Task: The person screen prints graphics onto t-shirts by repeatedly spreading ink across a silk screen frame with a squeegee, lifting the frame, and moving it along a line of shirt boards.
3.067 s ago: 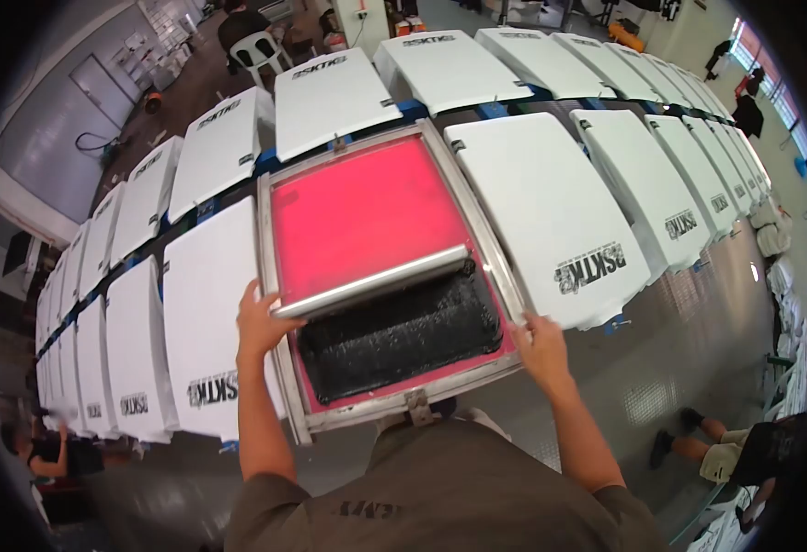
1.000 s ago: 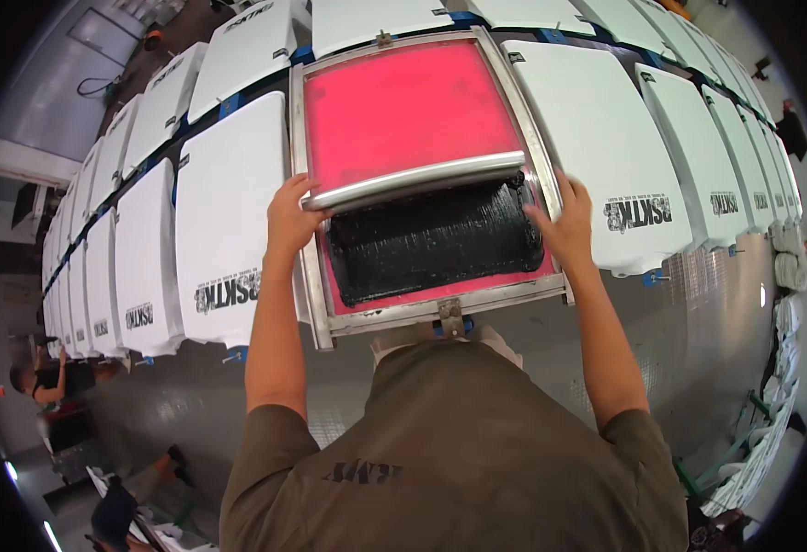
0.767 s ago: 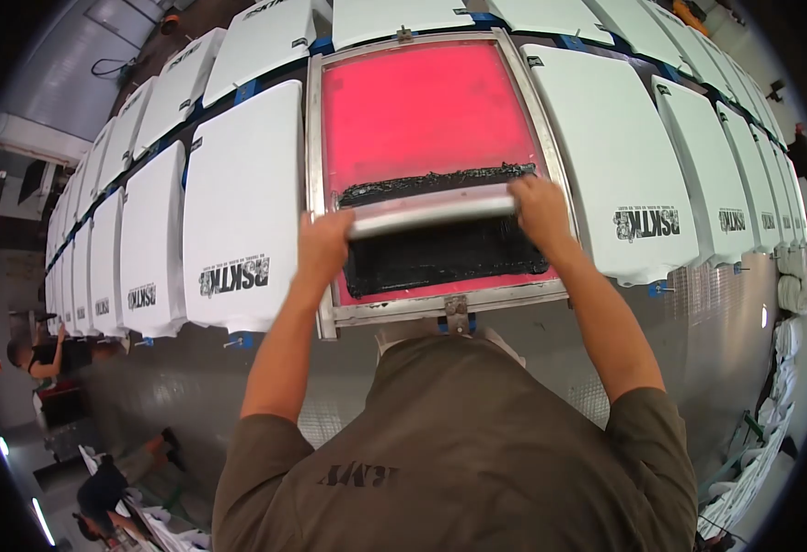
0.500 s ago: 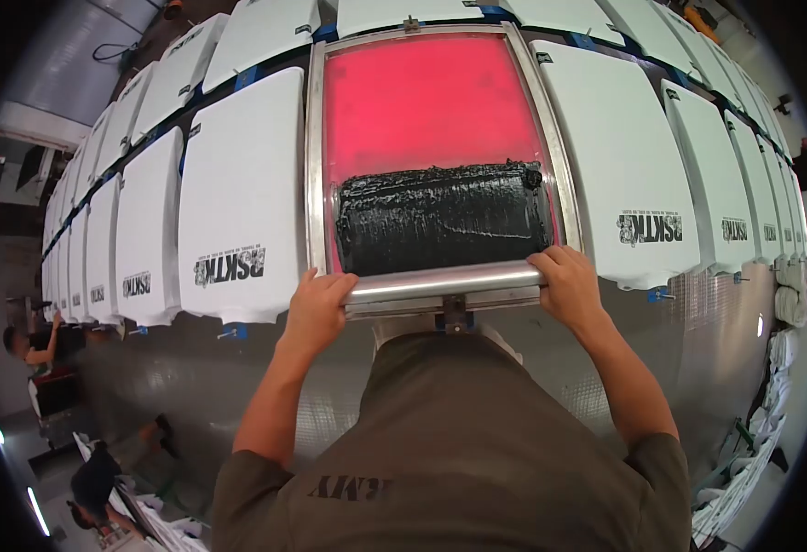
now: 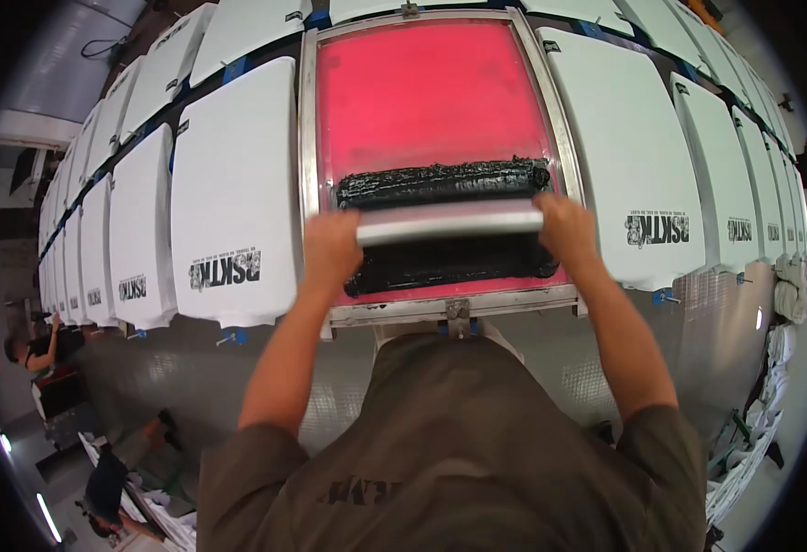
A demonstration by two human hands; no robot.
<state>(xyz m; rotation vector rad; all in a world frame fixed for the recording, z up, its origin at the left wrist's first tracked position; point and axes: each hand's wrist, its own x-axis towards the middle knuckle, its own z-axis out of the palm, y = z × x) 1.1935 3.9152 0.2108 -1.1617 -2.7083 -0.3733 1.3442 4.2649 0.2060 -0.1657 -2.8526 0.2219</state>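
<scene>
Both my hands are wrapped round the ends of a squeegee (image 5: 449, 222) with a silvery bar handle. My left hand (image 5: 332, 247) closes on its left end and my right hand (image 5: 566, 230) on its right end. The squeegee lies across the near part of a screen printing frame (image 5: 564, 124) with pink mesh (image 5: 426, 92). A thick ridge of wet black ink (image 5: 436, 182) runs across the mesh just beyond the handle. More black shows below the handle, where blade and ink are hard to tell apart.
White shirts on boards stand in rows, a left shirt (image 5: 233, 184) and a right shirt (image 5: 624, 156) flanking the frame, with black lettering near their hems. Blue clamps (image 5: 231, 338) stick out along the near edge. Other people (image 5: 104, 488) are at the far left.
My hands and the squeegee handle have moved away from the frame's near edge, toward its middle. Pink mesh and the frame's near bar now show below the squeegee.
</scene>
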